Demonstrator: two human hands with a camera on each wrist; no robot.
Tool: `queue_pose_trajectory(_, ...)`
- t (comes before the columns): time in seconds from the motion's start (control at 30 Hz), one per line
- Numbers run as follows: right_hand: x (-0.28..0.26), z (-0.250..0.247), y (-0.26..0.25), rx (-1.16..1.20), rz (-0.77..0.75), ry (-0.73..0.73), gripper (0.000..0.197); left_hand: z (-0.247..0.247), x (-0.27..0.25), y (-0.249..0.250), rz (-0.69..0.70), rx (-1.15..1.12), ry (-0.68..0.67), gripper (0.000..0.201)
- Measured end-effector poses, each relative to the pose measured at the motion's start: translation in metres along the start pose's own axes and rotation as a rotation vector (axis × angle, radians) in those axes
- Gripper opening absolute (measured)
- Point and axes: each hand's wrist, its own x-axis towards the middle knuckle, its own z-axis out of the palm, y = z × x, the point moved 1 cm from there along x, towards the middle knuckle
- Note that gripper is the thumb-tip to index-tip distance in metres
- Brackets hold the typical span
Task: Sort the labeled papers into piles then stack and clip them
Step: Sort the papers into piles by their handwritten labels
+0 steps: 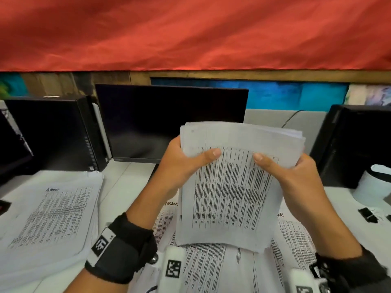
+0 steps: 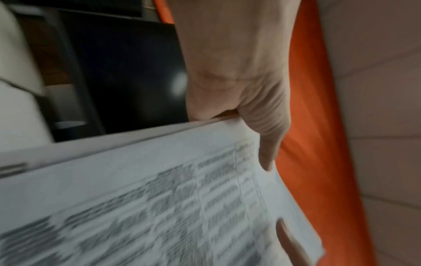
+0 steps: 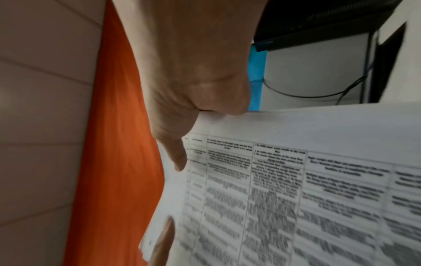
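A thick stack of printed papers (image 1: pixel 230 187) stands upright in the air above the desk, its bottom edge just over the sheets lying below. My left hand (image 1: pixel 182 163) grips its left edge with the thumb across the front page. My right hand (image 1: pixel 294 176) grips the right edge the same way. The left wrist view shows the stack (image 2: pixel 159 198) clamped between thumb and fingers of the left hand (image 2: pixel 239 100); in the right wrist view the stack (image 3: pixel 296 180) sits under the right hand (image 3: pixel 200 100). A pile labeled "Admin" (image 1: pixel 50 218) lies at left. More printed sheets (image 1: pixel 222 269) lie under the stack.
A dark monitor (image 1: pixel 165 121) stands behind the stack, with black computer towers at left (image 1: pixel 53 132) and right (image 1: pixel 349 144). Black binder clips (image 1: pixel 367 214) lie on the white desk at right, near a white roll (image 1: pixel 374 182). A red cloth (image 1: pixel 190 32) hangs above.
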Motion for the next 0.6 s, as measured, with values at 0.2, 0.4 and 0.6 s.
queue_pose_trajectory(0.2, -0.026, 0.005, 0.051, -0.126, 0.201, -0.019, 0.045, -0.004, -0.053, -0.081, -0.36, 0.059, -0.148, 0.058)
queue_pose_trajectory(0.4, -0.011, 0.046, 0.019, 0.063, 0.219, -0.085, 0.04, -0.024, -0.094, -0.116, -0.423, -0.007, 0.147, 0.089)
queue_pose_trajectory(0.6, -0.027, 0.112, 0.026, -0.142, 0.083, -0.334, 0.04, -0.095, -0.118, -0.079, -0.329, -0.189, 0.451, 0.072)
